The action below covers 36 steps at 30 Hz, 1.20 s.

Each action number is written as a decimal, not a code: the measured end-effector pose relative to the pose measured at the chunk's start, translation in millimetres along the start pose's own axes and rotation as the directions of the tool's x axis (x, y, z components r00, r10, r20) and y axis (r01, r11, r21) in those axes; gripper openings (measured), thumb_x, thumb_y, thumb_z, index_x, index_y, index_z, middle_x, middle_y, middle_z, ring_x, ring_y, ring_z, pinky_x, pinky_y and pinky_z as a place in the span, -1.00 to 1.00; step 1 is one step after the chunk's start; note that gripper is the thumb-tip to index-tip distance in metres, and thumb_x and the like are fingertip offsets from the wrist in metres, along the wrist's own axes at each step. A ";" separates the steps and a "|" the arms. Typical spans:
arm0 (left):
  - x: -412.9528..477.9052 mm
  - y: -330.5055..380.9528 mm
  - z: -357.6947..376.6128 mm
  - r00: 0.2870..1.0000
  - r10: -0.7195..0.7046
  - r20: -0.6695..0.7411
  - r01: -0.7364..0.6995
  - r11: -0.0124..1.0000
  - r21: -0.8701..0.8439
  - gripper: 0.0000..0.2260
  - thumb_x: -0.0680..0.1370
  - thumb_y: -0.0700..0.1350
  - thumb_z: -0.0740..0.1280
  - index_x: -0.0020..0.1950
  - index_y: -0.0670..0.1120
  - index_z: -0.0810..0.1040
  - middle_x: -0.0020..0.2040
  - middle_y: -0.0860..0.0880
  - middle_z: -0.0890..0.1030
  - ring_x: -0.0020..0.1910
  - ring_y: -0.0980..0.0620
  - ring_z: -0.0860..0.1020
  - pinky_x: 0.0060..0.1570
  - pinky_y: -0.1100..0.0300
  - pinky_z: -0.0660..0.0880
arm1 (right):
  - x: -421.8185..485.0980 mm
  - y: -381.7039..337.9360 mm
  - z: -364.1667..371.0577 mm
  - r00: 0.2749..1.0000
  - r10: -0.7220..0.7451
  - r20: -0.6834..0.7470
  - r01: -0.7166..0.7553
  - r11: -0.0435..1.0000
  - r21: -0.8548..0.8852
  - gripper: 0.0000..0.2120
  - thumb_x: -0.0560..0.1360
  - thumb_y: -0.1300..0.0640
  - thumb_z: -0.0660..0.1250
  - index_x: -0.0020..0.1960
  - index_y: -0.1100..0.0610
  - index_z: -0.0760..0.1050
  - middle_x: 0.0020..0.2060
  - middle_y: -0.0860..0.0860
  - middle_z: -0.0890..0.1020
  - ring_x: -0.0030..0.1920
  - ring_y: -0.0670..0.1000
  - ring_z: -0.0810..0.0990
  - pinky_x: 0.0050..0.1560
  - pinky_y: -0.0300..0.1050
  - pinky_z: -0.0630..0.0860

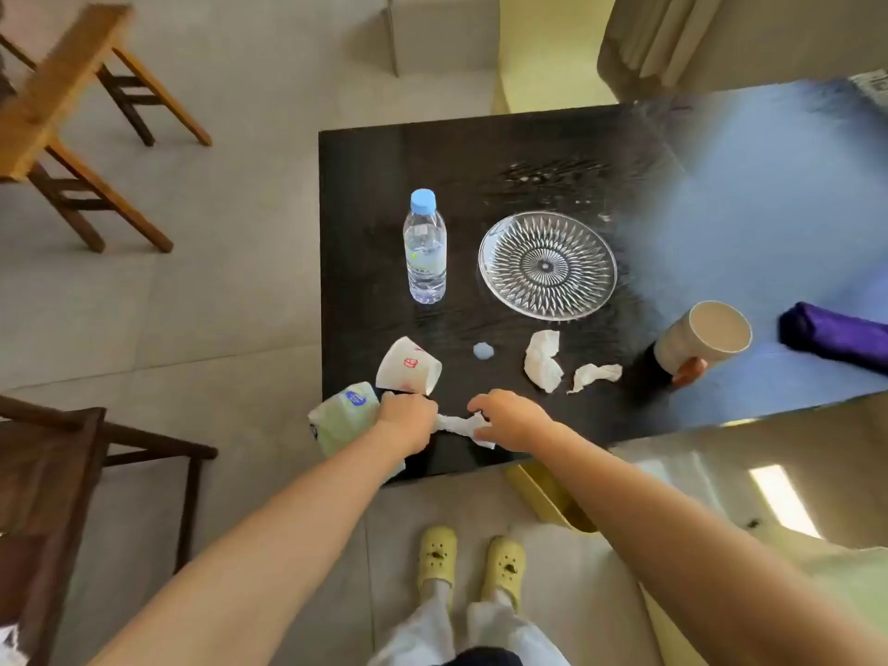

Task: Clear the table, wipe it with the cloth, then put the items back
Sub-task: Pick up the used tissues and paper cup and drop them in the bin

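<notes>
Head-camera view showed a person standing at the near edge of a dark tabletop [365, 185], both bare arms reaching forward. The left hand [406, 420] was closed, its fingers gripping one end of a crumpled white tissue [461, 425] that lay near the front edge; the same hand pressed against a pale green tissue pack [343, 415] hanging over the tabletop's front-left corner. The right hand [511, 418] rested on the other end of the tissue, fingers curled down over it, though whether they pinched it could not be told.

Just beyond the hands a white paper cup [408, 367] lay tipped on its side, and a small blue bottle cap [483, 350] sat to its right. Two more crumpled tissues [543, 360] lay farther right. A capped water bottle [425, 247] stood upright beside a cut-glass plate [548, 264] at mid-table. A cream mug [706, 336] stood near the right side, and the purple cloth [836, 336] lay folded at the far right, well apart from both hands. Yellow clogs [471, 564] were visible on the floor below.
</notes>
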<state>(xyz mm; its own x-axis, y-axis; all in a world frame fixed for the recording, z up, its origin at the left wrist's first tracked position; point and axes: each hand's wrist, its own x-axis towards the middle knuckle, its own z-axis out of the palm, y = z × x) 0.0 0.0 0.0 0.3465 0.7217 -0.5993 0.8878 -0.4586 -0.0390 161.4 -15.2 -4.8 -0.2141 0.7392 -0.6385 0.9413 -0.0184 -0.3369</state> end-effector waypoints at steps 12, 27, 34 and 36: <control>19.8 8.3 1.3 0.965 -0.252 -0.070 0.111 0.636 -0.764 -0.87 0.54 -0.12 0.27 0.01 -0.12 0.58 -0.07 -0.08 0.62 -0.03 -0.07 0.57 -0.18 0.18 0.37 | 5.6 29.2 6.8 0.957 0.209 -0.204 -0.068 0.839 0.540 -0.81 0.53 0.24 0.20 0.06 0.15 0.55 -0.05 0.10 0.64 -0.10 0.05 0.61 -0.01 -0.03 0.60; 39.9 37.9 -35.4 0.936 -0.270 -0.226 -0.070 0.487 -0.871 -0.70 0.47 -0.25 0.34 0.20 -0.10 0.56 0.17 -0.06 0.56 0.12 -0.02 0.55 0.10 0.20 0.45 | -0.8 78.9 -36.4 0.804 0.440 -0.400 -0.092 0.757 0.647 -0.82 0.49 0.22 0.23 -0.23 0.30 0.45 -0.29 0.19 0.55 -0.22 0.17 0.53 -0.24 -0.01 0.43; 51.4 -5.8 -30.1 0.806 -0.553 -0.208 0.345 0.726 -0.595 -0.45 0.49 0.04 0.34 0.40 -0.15 0.31 0.34 -0.19 0.40 0.33 -0.20 0.32 0.25 -0.05 0.33 | 19.1 97.0 -37.7 0.857 0.339 -0.388 -0.253 0.933 0.256 -0.72 0.54 0.17 0.19 0.23 0.19 0.46 0.10 0.15 0.50 0.07 0.19 0.54 -0.07 0.02 0.47; 55.4 -9.5 -28.4 0.808 -0.574 -0.131 0.414 0.712 -0.567 -0.45 0.48 0.13 0.32 0.35 -0.17 0.35 0.29 -0.21 0.44 0.29 -0.21 0.35 0.21 -0.05 0.35 | 24.5 95.9 -29.6 0.870 0.310 -0.384 -0.249 0.947 0.201 -0.71 0.54 0.18 0.21 0.25 0.18 0.43 0.10 0.15 0.49 0.06 0.19 0.53 -0.13 0.00 0.45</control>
<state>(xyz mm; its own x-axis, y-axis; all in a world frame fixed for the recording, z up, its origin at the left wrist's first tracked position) 19.4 59.1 -10.1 -0.1902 0.9146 -0.3568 0.9475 0.2662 0.1773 254.1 21.0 -32.2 0.2057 0.8958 -0.3939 0.8928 -0.3366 -0.2992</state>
